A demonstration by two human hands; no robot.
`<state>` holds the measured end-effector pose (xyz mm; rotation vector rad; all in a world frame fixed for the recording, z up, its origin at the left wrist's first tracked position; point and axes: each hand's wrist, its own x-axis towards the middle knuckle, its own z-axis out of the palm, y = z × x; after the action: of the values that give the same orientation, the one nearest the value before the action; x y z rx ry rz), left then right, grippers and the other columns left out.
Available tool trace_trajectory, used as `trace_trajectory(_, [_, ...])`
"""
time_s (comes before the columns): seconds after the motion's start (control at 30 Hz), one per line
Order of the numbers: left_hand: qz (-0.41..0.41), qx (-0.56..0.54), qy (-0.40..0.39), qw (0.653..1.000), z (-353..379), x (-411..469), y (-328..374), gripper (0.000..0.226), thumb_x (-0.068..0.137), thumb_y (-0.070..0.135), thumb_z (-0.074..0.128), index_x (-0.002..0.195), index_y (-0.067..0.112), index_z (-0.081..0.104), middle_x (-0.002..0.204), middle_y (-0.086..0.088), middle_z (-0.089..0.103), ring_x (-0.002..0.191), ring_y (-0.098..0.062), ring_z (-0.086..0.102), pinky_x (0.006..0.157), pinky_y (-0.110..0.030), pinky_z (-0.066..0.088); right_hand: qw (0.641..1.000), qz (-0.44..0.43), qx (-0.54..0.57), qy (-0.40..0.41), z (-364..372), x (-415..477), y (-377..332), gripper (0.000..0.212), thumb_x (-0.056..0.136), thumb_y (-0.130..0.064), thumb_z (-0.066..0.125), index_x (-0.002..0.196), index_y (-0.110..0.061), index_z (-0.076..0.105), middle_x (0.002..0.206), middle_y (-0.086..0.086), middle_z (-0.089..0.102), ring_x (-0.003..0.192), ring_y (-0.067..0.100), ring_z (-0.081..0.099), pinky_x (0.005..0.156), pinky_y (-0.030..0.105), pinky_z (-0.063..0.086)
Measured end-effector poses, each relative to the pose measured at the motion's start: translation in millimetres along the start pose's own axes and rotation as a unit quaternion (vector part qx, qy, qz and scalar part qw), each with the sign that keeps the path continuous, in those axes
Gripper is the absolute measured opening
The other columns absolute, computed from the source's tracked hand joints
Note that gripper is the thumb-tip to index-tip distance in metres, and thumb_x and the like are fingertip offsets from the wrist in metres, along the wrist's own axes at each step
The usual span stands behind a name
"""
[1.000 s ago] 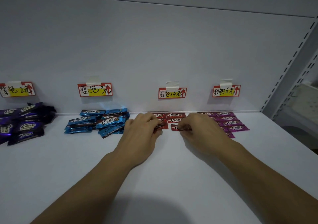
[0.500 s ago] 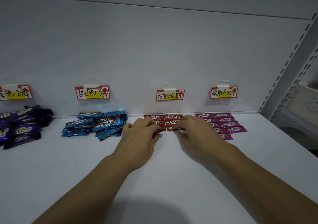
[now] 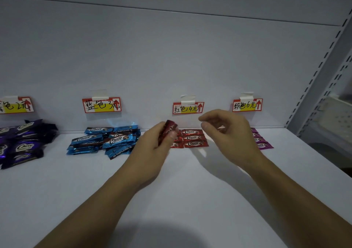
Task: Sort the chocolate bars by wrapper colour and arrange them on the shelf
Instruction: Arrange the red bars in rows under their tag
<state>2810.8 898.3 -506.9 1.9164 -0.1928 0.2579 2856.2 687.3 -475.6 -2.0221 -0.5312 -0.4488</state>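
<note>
Above shelf (image 3: 190,200), left grip (image 3: 152,148) holds red bar (image 3: 168,130) (tilted).

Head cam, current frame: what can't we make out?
Head view:
purple bars: cut by left edge.
pink bars: mostly behind right hand.
red bars on shelf: left column hidden by left hand and its held red bar.
right hand's pinch: curled fingers hide whether it holds anything.

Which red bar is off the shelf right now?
The red bar gripped in the left hand; the other red bars lie flat on the shelf.
</note>
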Motion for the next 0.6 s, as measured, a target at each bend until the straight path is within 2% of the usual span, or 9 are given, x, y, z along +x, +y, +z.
trace_trajectory(0.03, [-0.053,-0.097,-0.049,0.993,0.8,-1.1,4.8,0.024,0.101,0.039,0.056,0.115,0.021,0.061,0.080,0.010,0.065,0.069,-0.011,0.058,0.056,-0.025,0.046,0.998,0.010,0.056,-0.017,1.7,-1.4,-4.5,0.011,0.092,-0.016,0.071,0.100,-0.022,0.075,0.088,-0.008,0.073,0.082,0.014,0.067,0.068,0.038,0.060])
trace_trajectory(0.07, [-0.104,-0.200,-0.100,0.969,1.7,-2.2,9.7,0.021,0.096,0.029,0.058,0.112,0.015,0.058,0.073,0.005,0.056,0.059,-0.014,0.044,0.048,-0.025,0.034,0.995,0.013,0.097,-0.037,5.2,-3.1,-8.4,0.011,0.092,-0.014,0.072,0.101,-0.020,0.075,0.087,-0.004,0.073,0.083,0.020,0.068,0.069,0.042,0.060])
trace_trajectory(0.1, [-0.144,-0.280,-0.145,0.938,1.1,-3.8,14.4,0.023,0.089,0.021,0.055,0.110,0.014,0.057,0.073,0.001,0.048,0.057,-0.014,0.033,0.047,-0.025,0.025,0.990,0.011,0.128,-0.058,8.9,-5.1,-12.2,0.013,0.091,-0.012,0.072,0.102,-0.017,0.074,0.088,0.001,0.073,0.083,0.024,0.068,0.069,0.041,0.059])
trace_trajectory(0.13, [-0.158,-0.328,-0.177,0.914,0.5,-5.2,17.6,0.026,0.085,0.016,0.050,0.109,0.014,0.058,0.076,-0.003,0.047,0.059,-0.014,0.031,0.049,-0.025,0.024,0.986,0.008,0.150,-0.077,12.6,-6.7,-14.9,0.015,0.090,-0.010,0.073,0.105,-0.015,0.074,0.089,0.005,0.072,0.082,0.026,0.068,0.069,0.040,0.058])
trace_trajectory(0.17, [-0.146,-0.337,-0.192,0.910,0.5,-6.8,20.4,0.024,0.087,0.013,0.048,0.107,0.013,0.061,0.080,-0.008,0.052,0.061,-0.016,0.038,0.052,-0.028,0.030,0.982,0.007,0.167,-0.093,15.4,-8.1,-17.0,0.019,0.088,-0.008,0.075,0.107,-0.013,0.072,0.089,0.008,0.071,0.080,0.026,0.067,0.070,0.039,0.058])
trace_trajectory(0.23, [-0.106,-0.303,-0.191,0.928,-0.6,-9.4,23.8,0.019,0.101,0.008,0.047,0.106,0.010,0.065,0.093,-0.016,0.065,0.069,-0.026,0.059,0.060,-0.036,0.047,0.979,0.009,0.174,-0.107,17.1,-9.8,-18.1,0.028,0.085,-0.004,0.077,0.111,-0.012,0.070,0.088,0.011,0.069,0.075,0.021,0.066,0.071,0.040,0.058])
trace_trajectory(0.3, [-0.086,-0.254,-0.183,0.946,-3.1,-10.8,26.6,0.020,0.106,0.011,0.045,0.117,0.009,0.061,0.106,-0.017,0.072,0.081,-0.036,0.071,0.064,-0.041,0.057,0.980,0.019,0.166,-0.104,15.8,-9.2,-16.2,0.034,0.083,-0.002,0.078,0.113,-0.014,0.069,0.083,0.008,0.065,0.072,0.016,0.064,0.069,0.036,0.058])
trace_trajectory(0.43, [-0.090,-0.195,-0.162,0.963,-8.8,-11.6,28.8,0.021,0.102,0.017,0.054,0.122,0.013,0.060,0.105,-0.011,0.076,0.088,-0.038,0.074,0.069,-0.045,0.061,0.977,0.037,0.173,-0.117,14.0,-8.0,-15.1,0.031,0.084,-0.002,0.077,0.113,-0.011,0.069,0.078,0.003,0.069,0.068,0.019,0.069,0.066,0.024,0.055])
trace_trajectory(0.6, [-0.107,-0.180,-0.112,0.971,-13.9,-10.5,30.1,0.028,0.094,0.015,0.067,0.121,0.017,0.062,0.100,-0.008,0.078,0.084,-0.033,0.076,0.062,-0.038,0.063,0.977,0.049,0.170,-0.119,14.6,-7.3,-14.8,0.020,0.087,0.002,0.072,0.106,-0.007,0.070,0.076,0.011,0.074,0.066,0.025,0.072,0.060,0.025,0.054])
